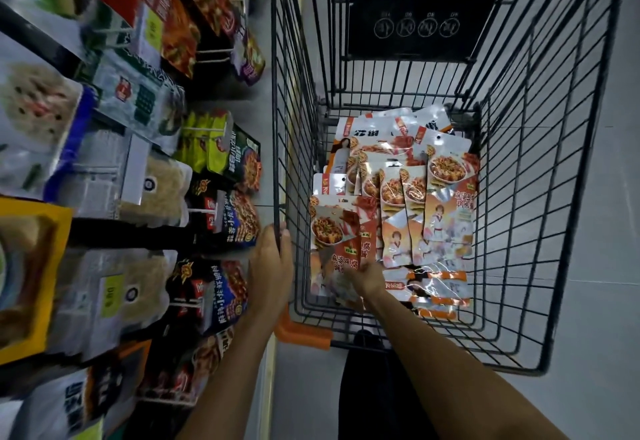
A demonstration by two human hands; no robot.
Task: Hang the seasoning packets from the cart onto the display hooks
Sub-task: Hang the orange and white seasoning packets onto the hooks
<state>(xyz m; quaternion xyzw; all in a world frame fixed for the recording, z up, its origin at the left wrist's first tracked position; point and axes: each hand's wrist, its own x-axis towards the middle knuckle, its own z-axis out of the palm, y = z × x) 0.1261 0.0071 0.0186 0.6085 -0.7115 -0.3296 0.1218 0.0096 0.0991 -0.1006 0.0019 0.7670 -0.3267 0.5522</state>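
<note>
Reviewing the head view, we note a black wire cart (540, 162) standing on a grey tiled floor (602, 284), just beside a rack of display hooks (202, 210) on the left that carries hung packets (239, 218) of many colours. A heap of seasoning packets (448, 176) lies in the bottom of the cart, overlapping one another and fanned at mixed angles. They are glossy silver-white pouches with red and orange panels, a printed bowl of food in the upper half, red characters and a cartoon figure lower down, and a small punched hole at the top edge.

The right grip (367, 278) reaches down inside the cart and grasps the held packet (330, 232) by its lower right part, fingers curled round the edge. We cannot tell whether it is one pouch or several stacked, as that area is blurred. It sits against the cart's left wall, raised above the heap. Its long axis runs from the person toward the far end of the cart; the bowl end points away, leaning slightly left, printed face up to the camera.

The left grip (272, 259) is clenched round the cart's left top rim, fingers over the wire.

We also record an orange handle (301, 334) at the near end and a black plaque (422, 20) at the far end.
</note>
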